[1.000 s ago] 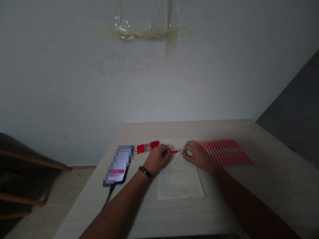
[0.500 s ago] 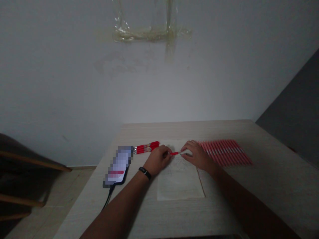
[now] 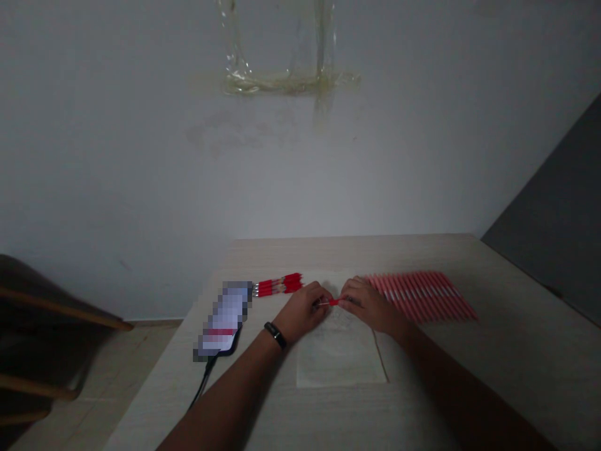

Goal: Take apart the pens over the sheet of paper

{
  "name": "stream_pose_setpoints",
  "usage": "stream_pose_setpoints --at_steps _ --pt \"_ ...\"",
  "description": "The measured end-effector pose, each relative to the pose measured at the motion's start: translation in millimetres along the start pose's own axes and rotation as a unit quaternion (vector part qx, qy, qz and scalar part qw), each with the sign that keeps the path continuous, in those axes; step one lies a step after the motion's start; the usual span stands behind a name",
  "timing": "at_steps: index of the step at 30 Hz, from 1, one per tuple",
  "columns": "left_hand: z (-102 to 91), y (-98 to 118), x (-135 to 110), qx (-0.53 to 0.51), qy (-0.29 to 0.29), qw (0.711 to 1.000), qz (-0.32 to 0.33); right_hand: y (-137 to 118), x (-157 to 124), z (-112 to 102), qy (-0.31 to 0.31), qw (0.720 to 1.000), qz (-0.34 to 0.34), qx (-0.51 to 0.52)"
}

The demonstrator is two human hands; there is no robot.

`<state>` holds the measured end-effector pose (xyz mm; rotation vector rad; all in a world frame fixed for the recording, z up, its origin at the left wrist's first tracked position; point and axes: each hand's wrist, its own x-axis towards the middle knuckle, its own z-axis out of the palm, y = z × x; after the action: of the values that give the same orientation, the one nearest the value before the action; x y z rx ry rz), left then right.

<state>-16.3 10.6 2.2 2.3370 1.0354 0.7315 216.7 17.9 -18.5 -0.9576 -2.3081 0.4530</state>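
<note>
My left hand [image 3: 300, 313] and my right hand [image 3: 369, 305] meet above a sheet of pale paper [image 3: 340, 360], with a short red pen [image 3: 332, 302] held between their fingertips. Its ends are hidden by my fingers. To the left of the paper lies a small bundle of red pens [image 3: 279, 285], nearest my left hand but apart from it. A long row of pink-red pens [image 3: 422, 295] lies side by side just beyond my right hand. A black band [image 3: 275, 335] circles my left wrist.
A phone [image 3: 224, 319] with a pixelated screen lies at the table's left edge, its black cable [image 3: 203, 382] hanging over the side. The light wooden table [image 3: 511, 319] stands against a white wall, with a wooden chair [image 3: 47, 326] at the far left.
My hands have drawn closer together around the red pen, with my left hand shifting right. The whole scene sits slightly lower in the view.
</note>
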Motion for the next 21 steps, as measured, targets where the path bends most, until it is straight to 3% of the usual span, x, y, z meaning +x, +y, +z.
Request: stream_pose_setpoints --at_steps 7,21 --pt "1.3 -4.9 -1.4 0.026 0.020 0.998 -0.048 -1.0 -0.2 -2.0 -0.003 1.000 -0.004 0.001" --pt "-2.2 -2.3 -0.9 0.028 0.026 0.999 -0.010 -0.5 0.5 -3.5 -0.004 1.000 -0.018 0.011"
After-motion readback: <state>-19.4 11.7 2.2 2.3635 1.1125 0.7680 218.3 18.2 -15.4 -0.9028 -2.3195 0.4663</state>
